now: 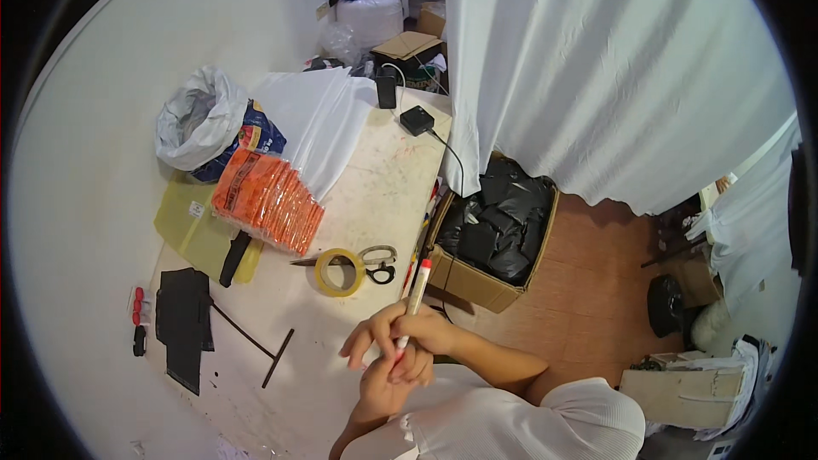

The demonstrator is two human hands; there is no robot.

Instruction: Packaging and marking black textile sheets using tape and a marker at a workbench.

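Both my hands meet over the near edge of the table. My right hand, its forearm coming in from the right, is wrapped around a white marker with a red cap that points up and away. My left hand rises from below and closes on the marker's lower end, just under the right hand. A roll of yellowish tape lies on the table a little beyond my hands, with scissors beside it.
On the pale table lie a stack of orange packets, a white plastic bag, a yellow-green sheet, black pieces and a thin black T-shaped rod. A cardboard box of black bags stands on the floor by a white curtain.
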